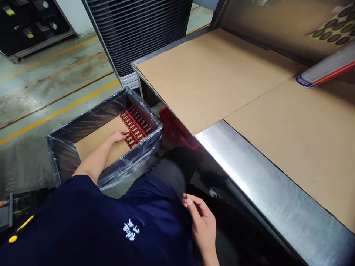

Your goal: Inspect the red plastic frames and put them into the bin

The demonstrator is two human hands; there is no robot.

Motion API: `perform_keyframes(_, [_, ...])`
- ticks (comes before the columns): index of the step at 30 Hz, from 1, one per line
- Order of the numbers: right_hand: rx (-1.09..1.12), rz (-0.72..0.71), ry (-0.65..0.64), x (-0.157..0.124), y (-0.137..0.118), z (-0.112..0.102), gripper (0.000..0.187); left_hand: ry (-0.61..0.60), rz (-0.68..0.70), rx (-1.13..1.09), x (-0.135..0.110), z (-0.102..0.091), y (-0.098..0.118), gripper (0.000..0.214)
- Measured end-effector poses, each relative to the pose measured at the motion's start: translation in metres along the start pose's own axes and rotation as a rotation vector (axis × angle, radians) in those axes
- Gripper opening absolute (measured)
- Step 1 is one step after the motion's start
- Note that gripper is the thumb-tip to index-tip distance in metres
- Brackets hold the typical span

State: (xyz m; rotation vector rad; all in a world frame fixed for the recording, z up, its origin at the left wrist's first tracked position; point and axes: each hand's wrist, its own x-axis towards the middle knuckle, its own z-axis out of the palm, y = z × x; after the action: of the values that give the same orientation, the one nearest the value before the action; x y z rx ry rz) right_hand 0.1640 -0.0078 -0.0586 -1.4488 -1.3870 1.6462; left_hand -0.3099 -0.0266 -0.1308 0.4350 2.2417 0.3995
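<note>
Left hand (118,136) open on cardboard sheet (97,145), beside rows of red parts (135,125) in plastic-lined bin (62,159); right hand (201,218) pinched, apparently empty

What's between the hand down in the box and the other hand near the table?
In the head view, the plastic-wrapped box wall and the navy shirt lie between the left hand and the right hand.
</note>
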Motion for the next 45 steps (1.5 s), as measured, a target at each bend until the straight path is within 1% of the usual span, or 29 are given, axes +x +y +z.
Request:
perform_keyframes(2, [-0.001,-0.014,-0.012,0.000,0.001,0.000,0.032,0.004,0.012,-0.066,-0.010,-0.002,0.007,0.034])
perform_keyframes(5, [-0.019,-0.035,-0.034,-0.002,0.005,-0.002,0.034,0.030,0.065,-0.202,-0.031,-0.012,0.024,0.033])
perform_keyframes(8, [-0.037,-0.029,-0.045,-0.005,0.014,-0.004,0.036,0.036,0.183,-0.378,-0.061,-0.022,0.044,0.033])
perform_keyframes(9, [-0.039,-0.020,-0.048,-0.006,0.016,-0.003,0.036,0.020,0.233,-0.440,-0.073,-0.020,0.052,0.033])
perform_keyframes(10, [-0.037,-0.013,-0.057,-0.006,0.017,-0.002,0.036,-0.008,0.282,-0.500,-0.088,-0.014,0.060,0.031])
perform_keyframes(11, [-0.030,-0.013,-0.071,-0.007,0.016,0.000,0.034,-0.048,0.327,-0.552,-0.104,-0.004,0.068,0.030])
perform_keyframes(12, [-0.017,-0.024,-0.090,-0.007,0.014,0.002,0.032,-0.102,0.366,-0.598,-0.122,0.012,0.077,0.029])
perform_keyframes(14, [0.020,-0.083,-0.134,-0.010,0.004,0.009,0.030,-0.267,0.418,-0.661,-0.160,0.058,0.093,0.031])
perform_keyframes(15, [0.038,-0.127,-0.147,-0.011,-0.003,0.012,0.033,-0.376,0.436,-0.712,-0.180,0.084,0.100,0.033])
perform_keyframes(16, [0.046,-0.173,-0.144,-0.013,-0.010,0.014,0.036,-0.592,0.407,-0.856,-0.200,0.109,0.107,0.035])
perform_keyframes(17, [0.039,-0.217,-0.122,-0.016,-0.018,0.015,0.038,-0.794,0.340,-0.963,-0.217,0.133,0.112,0.036])
perform_keyframes(18, [0.021,-0.257,-0.066,-0.019,-0.025,0.015,0.034,-0.923,0.272,-1.022,-0.233,0.152,0.116,0.034])
perform_keyframes(19, [-0.003,-0.281,-0.005,-0.022,-0.030,0.013,0.025,-1.021,0.217,-1.077,-0.246,0.167,0.120,0.032])
perform_keyframes(20, [-0.014,-0.295,0.057,-0.025,-0.035,0.010,0.020,-1.099,0.175,-1.100,-0.255,0.178,0.123,0.030])
perform_keyframes(21, [-0.019,-0.304,0.104,-0.029,-0.037,0.007,0.017,-1.155,0.155,-1.108,-0.262,0.184,0.127,0.029])
perform_keyframes(23, [-0.020,-0.323,0.164,-0.036,-0.038,0.001,0.017,-1.244,0.152,-1.084,-0.268,0.189,0.132,0.029])
perform_keyframes(26, [-0.008,-0.361,0.223,-0.046,-0.033,-0.004,0.019,-1.297,0.185,-0.998,-0.271,0.188,0.136,0.029])
perform_keyframes(29, [0.030,-0.393,0.252,-0.050,-0.027,-0.004,0.022,-1.285,0.258,-0.917,-0.274,0.185,0.133,0.028])
perform_keyframes(32, [0.036,-0.415,0.231,-0.050,-0.022,-0.004,0.026,-1.256,0.361,-0.828,-0.273,0.184,0.127,0.025])
perform_keyframes(35, [0.021,-0.435,0.212,-0.049,-0.021,-0.006,0.029,-1.227,0.487,-0.728,-0.266,0.181,0.121,0.027])
perform_keyframes(37, [0.014,-0.448,0.207,-0.049,-0.020,-0.007,0.030,-1.244,0.568,-0.673,-0.261,0.178,0.117,0.034])
perform_keyframes(40, [0.011,-0.466,0.191,-0.048,-0.018,-0.009,0.029,-1.281,0.684,-0.583,-0.256,0.171,0.112,0.050])
perform_keyframes(42, [0.017,-0.474,0.179,-0.048,-0.016,-0.009,0.028,-1.243,0.797,-0.475,-0.255,0.166,0.111,0.062])
perform_keyframes(45, [0.023,-0.456,0.170,-0.048,-0.013,-0.009,0.028,-1.123,0.968,-0.292,-0.255,0.161,0.113,0.074])
